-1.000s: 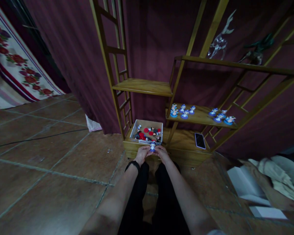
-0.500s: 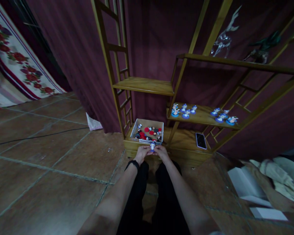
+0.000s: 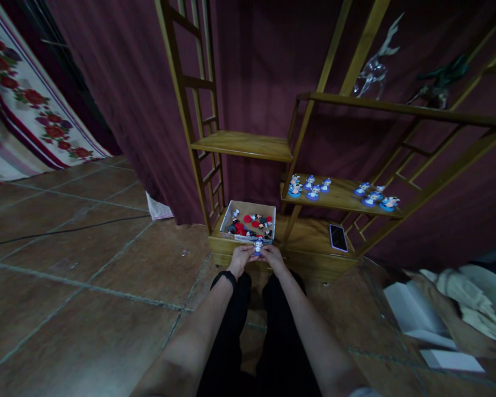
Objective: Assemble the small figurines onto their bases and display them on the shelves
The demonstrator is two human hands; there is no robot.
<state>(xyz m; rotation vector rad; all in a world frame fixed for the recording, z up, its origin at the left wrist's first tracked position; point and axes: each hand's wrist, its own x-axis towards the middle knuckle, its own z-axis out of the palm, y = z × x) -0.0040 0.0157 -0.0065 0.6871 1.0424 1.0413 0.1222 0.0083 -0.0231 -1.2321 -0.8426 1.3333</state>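
Note:
A small white and purple figurine point(image 3: 258, 246) on a purple base stands upright between my two hands, just in front of an open box. My left hand point(image 3: 241, 258) grips it from the left, and my right hand point(image 3: 273, 256) grips its other side. Beyond them, the cardboard box point(image 3: 254, 205) on the low shelf holds several more figurines and red and dark round pieces. On the shelf board point(image 3: 339, 193) to the right, several figurines point(image 3: 313, 192) with purple or blue bases stand in two groups.
A phone point(image 3: 338, 238) lies on the low shelf at right. A glass deer point(image 3: 372, 74) and a dark green ornament point(image 3: 442, 82) stand on the upper right shelf. White boxes point(image 3: 413, 314) and cloth lie on the floor at right; a black cable point(image 3: 66, 235) crosses the tiles at left.
The figurine has shifted very slightly within my fingers. Both hands stay in nearly the same place, and the view has moved a little.

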